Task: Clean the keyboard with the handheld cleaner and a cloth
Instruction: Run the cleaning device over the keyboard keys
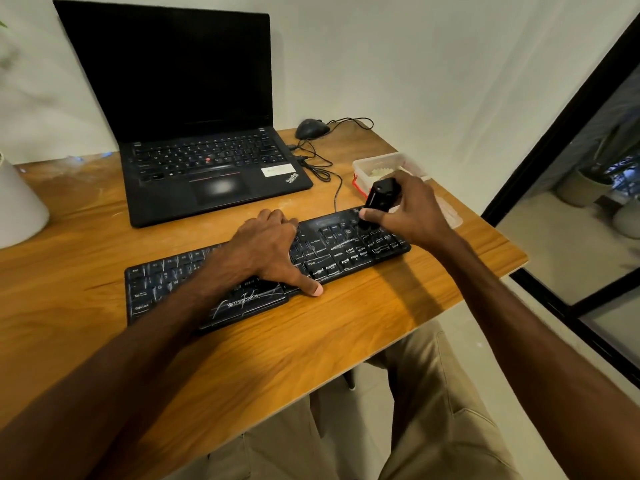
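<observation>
A black keyboard [166, 282] lies slanted across the wooden table [311, 341], streaked with white marks. My left hand [266, 247] rests flat on its middle, thumb stretched to the front edge. My right hand [408, 206] grips a small black handheld cleaner [381, 195], whose lower end sits on the keys at the keyboard's far right corner. A pale cloth [450, 213] lies flat on the table just behind my right hand, mostly hidden by it.
An open black laptop [194, 133] stands behind the keyboard. A black mouse [311, 129] and its tangled cable lie at the back. A white plastic container [377, 164] sits near the right edge. A white pot [17, 206] stands at the left.
</observation>
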A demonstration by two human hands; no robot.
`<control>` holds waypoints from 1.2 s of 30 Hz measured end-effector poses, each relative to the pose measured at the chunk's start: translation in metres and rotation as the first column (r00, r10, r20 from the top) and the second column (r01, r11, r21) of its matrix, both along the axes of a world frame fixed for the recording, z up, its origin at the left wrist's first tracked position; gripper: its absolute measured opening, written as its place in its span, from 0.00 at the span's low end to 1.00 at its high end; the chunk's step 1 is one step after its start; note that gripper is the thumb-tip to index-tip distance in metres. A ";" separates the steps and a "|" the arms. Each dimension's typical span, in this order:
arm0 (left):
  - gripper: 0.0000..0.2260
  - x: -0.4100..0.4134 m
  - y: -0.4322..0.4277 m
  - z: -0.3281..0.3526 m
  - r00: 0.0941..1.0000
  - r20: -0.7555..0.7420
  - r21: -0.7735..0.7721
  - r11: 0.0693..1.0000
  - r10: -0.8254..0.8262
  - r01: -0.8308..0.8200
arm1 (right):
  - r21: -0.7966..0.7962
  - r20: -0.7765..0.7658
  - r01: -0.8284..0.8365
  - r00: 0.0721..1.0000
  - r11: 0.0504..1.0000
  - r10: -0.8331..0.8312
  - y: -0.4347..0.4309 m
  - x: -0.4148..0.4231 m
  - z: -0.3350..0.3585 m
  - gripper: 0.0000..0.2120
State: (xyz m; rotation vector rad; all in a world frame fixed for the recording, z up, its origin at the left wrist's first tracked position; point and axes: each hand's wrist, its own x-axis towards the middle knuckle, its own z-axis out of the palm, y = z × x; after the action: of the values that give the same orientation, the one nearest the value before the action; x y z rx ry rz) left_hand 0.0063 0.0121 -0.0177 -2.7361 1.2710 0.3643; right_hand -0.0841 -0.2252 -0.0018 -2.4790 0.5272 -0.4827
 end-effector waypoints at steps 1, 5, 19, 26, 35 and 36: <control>0.66 0.000 0.000 0.000 1.000 0.000 -0.002 1.000 -0.002 0.002 | 0.076 -0.002 -0.035 0.999 0.996 0.036 0.002 0.000 -0.002 0.30; 0.66 0.000 -0.001 0.001 1.000 -0.005 -0.004 1.000 0.004 -0.004 | 0.153 -0.009 -0.007 1.000 0.988 0.008 -0.003 0.000 0.000 0.33; 0.64 0.001 -0.002 -0.001 1.000 -0.013 -0.017 1.000 0.005 -0.005 | -0.011 0.090 0.122 0.989 0.992 -0.120 -0.029 -0.031 0.010 0.29; 0.65 0.002 -0.002 -0.002 1.000 -0.020 -0.030 1.000 0.005 -0.005 | -0.109 0.022 0.044 0.999 0.993 -0.042 0.001 -0.022 -0.006 0.30; 0.63 0.002 -0.001 -0.002 1.000 -0.011 -0.040 0.999 0.003 -0.003 | -0.116 -0.018 0.052 0.998 0.992 -0.054 0.010 -0.014 -0.005 0.31; 0.63 0.002 -0.001 -0.002 1.000 -0.008 -0.039 0.999 0.003 -0.004 | -0.119 -0.044 0.013 0.999 0.993 -0.018 0.012 -0.013 -0.007 0.31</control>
State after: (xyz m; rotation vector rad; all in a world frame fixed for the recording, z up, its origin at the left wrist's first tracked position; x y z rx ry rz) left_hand 0.0082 0.0110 -0.0200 -2.7719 1.2888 0.3548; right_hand -0.0967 -0.2136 -0.0087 -2.6068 0.5501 -0.4781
